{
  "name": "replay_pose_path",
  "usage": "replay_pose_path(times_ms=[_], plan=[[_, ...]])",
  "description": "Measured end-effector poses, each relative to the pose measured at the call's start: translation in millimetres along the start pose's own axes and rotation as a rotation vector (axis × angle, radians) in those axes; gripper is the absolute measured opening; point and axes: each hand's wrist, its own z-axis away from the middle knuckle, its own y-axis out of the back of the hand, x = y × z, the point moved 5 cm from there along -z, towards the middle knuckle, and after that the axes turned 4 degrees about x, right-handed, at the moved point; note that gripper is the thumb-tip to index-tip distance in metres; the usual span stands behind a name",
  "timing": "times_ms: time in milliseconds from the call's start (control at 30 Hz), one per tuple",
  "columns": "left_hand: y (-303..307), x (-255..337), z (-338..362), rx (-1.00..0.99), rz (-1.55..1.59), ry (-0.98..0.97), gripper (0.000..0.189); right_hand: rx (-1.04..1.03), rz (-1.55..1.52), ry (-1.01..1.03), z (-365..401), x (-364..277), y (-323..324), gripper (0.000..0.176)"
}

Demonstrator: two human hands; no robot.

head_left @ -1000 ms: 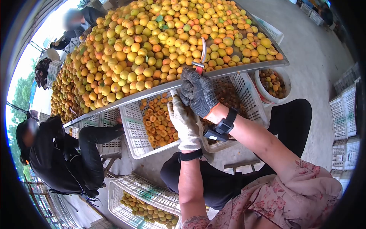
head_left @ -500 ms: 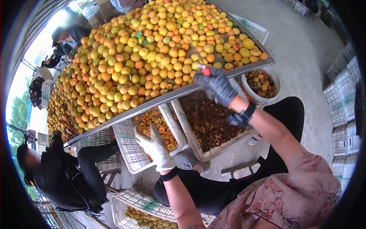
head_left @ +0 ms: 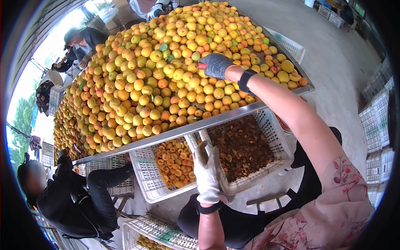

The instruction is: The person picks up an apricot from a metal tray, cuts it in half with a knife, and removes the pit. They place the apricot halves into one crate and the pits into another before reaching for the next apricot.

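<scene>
My right hand [head_left: 218,66], in a grey glove, reaches over the heap of whole apricots [head_left: 137,87] on the metal-edged table. Its fingers are closed round a red-handled knife [head_left: 202,65]; only the red end shows clearly, and the blade is hard to make out. My left hand [head_left: 206,175], in a white glove, is below the table edge with fingers stretched upward. It is over the adjoining rims of two crates. The left crate [head_left: 146,183] holds split apricot halves [head_left: 175,162]. Brown apricot stones [head_left: 246,148] lie in the right crate [head_left: 278,125].
The metal table edge [head_left: 191,128] runs between me and the heap. A person in black [head_left: 75,196] sits at left, with another person [head_left: 85,43] beyond. A crate [head_left: 162,229] stands low in front; crates [head_left: 375,125] are stacked at right. A stool [head_left: 271,201] is near my legs.
My right hand has moved up and inward over the apricot heap with the knife. My left hand has shifted right, from above the apricot halves to the crate rims. The view has shifted slightly.
</scene>
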Motion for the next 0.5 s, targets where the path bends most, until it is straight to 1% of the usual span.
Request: replay_pose_path(times_ms=[33, 67, 133, 167, 200, 267, 300, 333, 400, 433, 467, 500], plan=[[0, 1, 0, 0.005, 0.022, 0.029, 0.035, -0.025, 0.026, -0.003, -15, 6, -20, 0.022], [-1, 1, 0, 0.002, 0.06, 0.11, 0.035, -0.042, 0.056, 0.035, -17, -3, -21, 0.022], [-1, 1, -3, 0.016, 0.066, 0.109, 0.035, -0.142, 0.152, 0.013, -33, 9, -53, 0.024], [-1, 1, -6, 0.017, 0.014, 0.08, 0.033, -0.096, 0.095, -0.026, -31, 10, -54, 0.024], [0, -2, -8, 0.026, 0.013, 0.088, 0.033, -0.151, 0.097, -0.019, -35, 12, -56, 0.025], [0, -5, -12, 0.052, 0.207, 0.029, 0.03, -0.151, 0.101, 0.029, -34, 18, -48, 0.026], [1, -5, -14, 0.077, 0.289, 0.01, 0.027, -0.171, -0.068, 0.003, -28, 16, -37, 0.03], [4, 1, -14, 0.047, 0.349, -0.016, 0.028, -0.197, -0.392, -0.114, -5, 2, -14, 0.037], [3, 2, -16, 0.019, 0.543, 0.02, 0.032, -0.265, -0.624, -0.197, 31, -21, 13, 0.045], [2, 2, -17, -0.046, 0.665, 0.027, 0.039, -0.282, -0.72, -0.153, 52, -37, 24, 0.044], [-1, -6, -20, -0.153, 0.788, 0.008, 0.045, -0.298, -0.815, -0.112, 73, -51, 33, 0.044], [-5, -1, -17, -0.211, 0.859, 0.011, 0.047, -0.322, -0.747, -0.071, 92, -62, 38, 0.042]])
